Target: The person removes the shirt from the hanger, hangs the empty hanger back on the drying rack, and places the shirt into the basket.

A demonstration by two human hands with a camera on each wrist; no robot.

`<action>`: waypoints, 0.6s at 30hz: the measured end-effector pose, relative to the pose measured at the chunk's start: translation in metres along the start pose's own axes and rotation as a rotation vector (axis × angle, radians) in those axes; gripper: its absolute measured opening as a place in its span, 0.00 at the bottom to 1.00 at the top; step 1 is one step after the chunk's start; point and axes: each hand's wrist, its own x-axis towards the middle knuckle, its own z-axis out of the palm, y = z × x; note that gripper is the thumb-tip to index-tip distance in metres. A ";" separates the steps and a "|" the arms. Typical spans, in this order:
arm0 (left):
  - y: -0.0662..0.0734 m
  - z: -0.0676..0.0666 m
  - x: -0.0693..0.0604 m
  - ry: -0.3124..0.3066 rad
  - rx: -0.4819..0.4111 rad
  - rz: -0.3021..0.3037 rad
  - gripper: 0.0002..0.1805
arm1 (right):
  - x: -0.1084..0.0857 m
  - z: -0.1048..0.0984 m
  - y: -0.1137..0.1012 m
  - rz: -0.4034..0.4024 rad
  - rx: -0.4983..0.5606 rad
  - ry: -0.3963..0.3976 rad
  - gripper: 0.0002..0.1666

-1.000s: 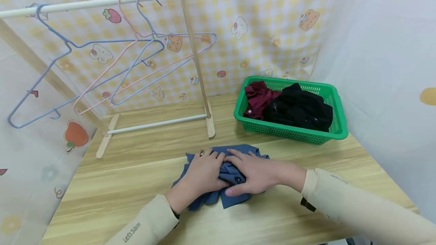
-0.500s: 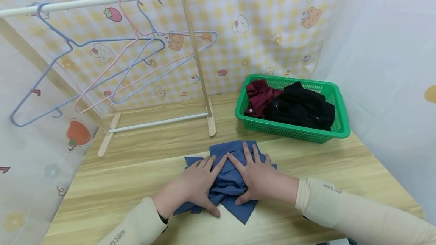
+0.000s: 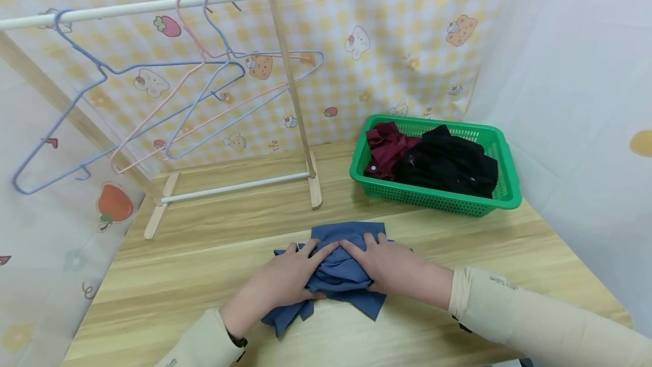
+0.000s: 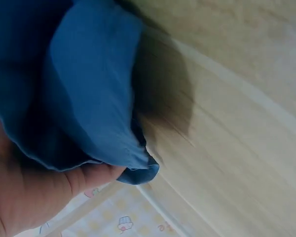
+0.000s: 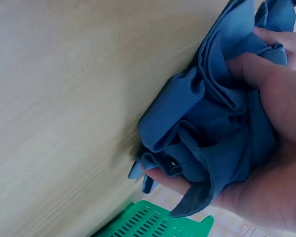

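A crumpled blue garment point(image 3: 341, 268) lies bunched on the wooden table in the head view. My left hand point(image 3: 285, 273) grips its left side, with fingers spread over the top folds. From the right, my right hand point(image 3: 394, 265) holds the other side, and the two index fingers nearly meet over the middle. In the right wrist view, the thumb of the right hand point(image 5: 286, 103) is tucked into the folds and a fingertip shows beneath the fabric. The left wrist view has the left hand point(image 4: 34, 197) against a raised fold of the garment point(image 4: 93, 84); most of its fingers are hidden.
A green basket point(image 3: 428, 200) with a maroon garment point(image 3: 384, 149) and a black garment point(image 3: 448, 160) stands at the back right. At the back left is a rack point(image 3: 300, 95) with a white rail, carrying blue hangers point(image 3: 76, 101) and a pink hanger point(image 3: 158, 106).
The hands first lay close together on the bunched garment, then spread apart over it. Now their fingers have drawn in and gather the fabric; a loose corner hangs out at the lower left.
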 end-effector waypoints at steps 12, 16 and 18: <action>0.011 -0.004 0.006 0.029 0.093 -0.004 0.50 | -0.013 -0.007 0.016 -0.042 0.102 0.091 0.52; 0.014 -0.018 0.011 0.106 0.127 0.010 0.52 | -0.018 -0.025 0.024 -0.026 0.120 0.094 0.53; 0.015 -0.031 0.014 0.152 0.138 0.026 0.52 | -0.023 -0.037 0.029 -0.020 0.107 0.124 0.54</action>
